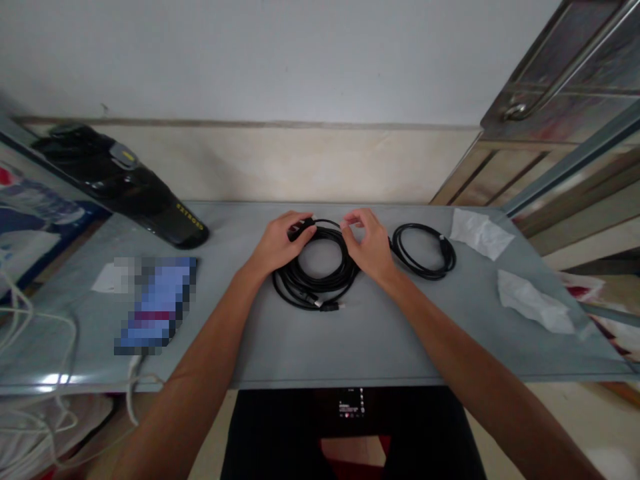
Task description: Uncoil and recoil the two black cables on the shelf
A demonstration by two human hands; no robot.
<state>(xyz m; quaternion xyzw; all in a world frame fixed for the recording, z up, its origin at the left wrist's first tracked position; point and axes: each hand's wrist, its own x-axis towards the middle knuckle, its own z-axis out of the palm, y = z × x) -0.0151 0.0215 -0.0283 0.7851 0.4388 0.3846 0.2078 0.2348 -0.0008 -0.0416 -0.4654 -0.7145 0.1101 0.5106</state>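
A coil of black cable (323, 285) lies on the grey tabletop in front of me, with two metal-tipped plugs (330, 307) at its near edge. At the coil's far left, my left hand (280, 240) is closed round a black cable connector (299, 231). A thin length of cable arcs from there to my right hand (371, 245), whose thumb and index finger pinch it at the coil's far right. To the right of that hand rests a smaller coil of black cable (445, 250), apart from the larger one.
Two crumpled white wrappers (481, 233) lie on the right. A glossy black object with yellow lettering (135, 190) leans at the back left. Nearer is a blurred-out phone (163, 297) with a white cord (131, 387). A pale wall (320, 160) stands behind the table.
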